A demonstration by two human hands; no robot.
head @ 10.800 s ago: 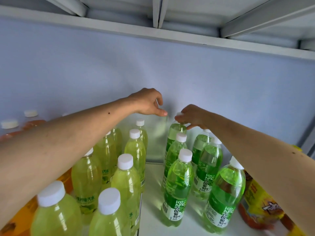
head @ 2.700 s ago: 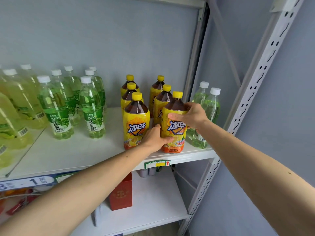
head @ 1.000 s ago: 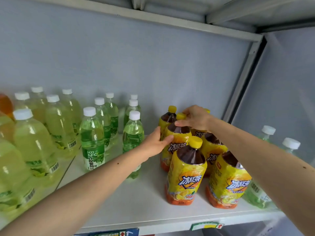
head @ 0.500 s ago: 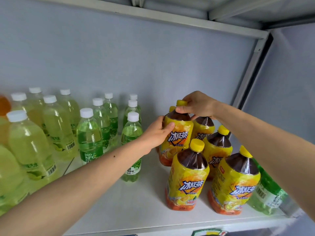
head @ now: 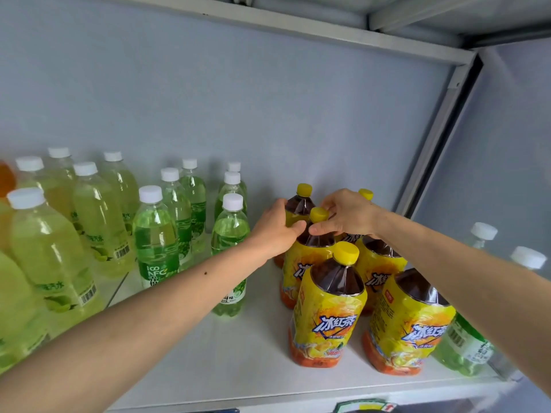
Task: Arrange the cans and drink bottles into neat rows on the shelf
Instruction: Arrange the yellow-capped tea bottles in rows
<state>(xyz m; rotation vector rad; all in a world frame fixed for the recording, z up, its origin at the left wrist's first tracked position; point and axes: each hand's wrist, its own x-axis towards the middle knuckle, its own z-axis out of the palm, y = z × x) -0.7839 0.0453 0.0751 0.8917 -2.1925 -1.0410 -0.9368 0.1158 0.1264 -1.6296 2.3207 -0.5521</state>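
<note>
Standing in two rows on the right half of the white shelf (head: 226, 362), the tea bottles (head: 326, 320) wear yellow labels and yellow caps, dark tea showing at their shoulders; the left row runs three deep from front to back, and the right row beside it is partly hidden by the right arm. The left hand (head: 275, 231) reaches in from the lower left and curls its fingers round the shoulder of the back tea bottle (head: 299, 205) in the left row, so its grip is closed on that bottle; the thumb points right, toward the middle bottle's neck. The right hand (head: 347, 214) comes in from the right and rests over the middle tea bottle (head: 313, 248), thumb and fingers curled round the neck just below its cap, a narrow grip holding the bottle top; both hands nearly touch each other there. A further yellow cap (head: 365, 194) peeks out behind the right hand. Left of the tea stand green bottles (head: 156, 236) with white caps in two rows, near the tea but apart from it; further left stand pale yellow-green bottles (head: 47, 248), also white-capped. At the far right, behind the right arm, two more white-capped bottles (head: 465, 347) stand by the grey upright (head: 432, 147).
</note>
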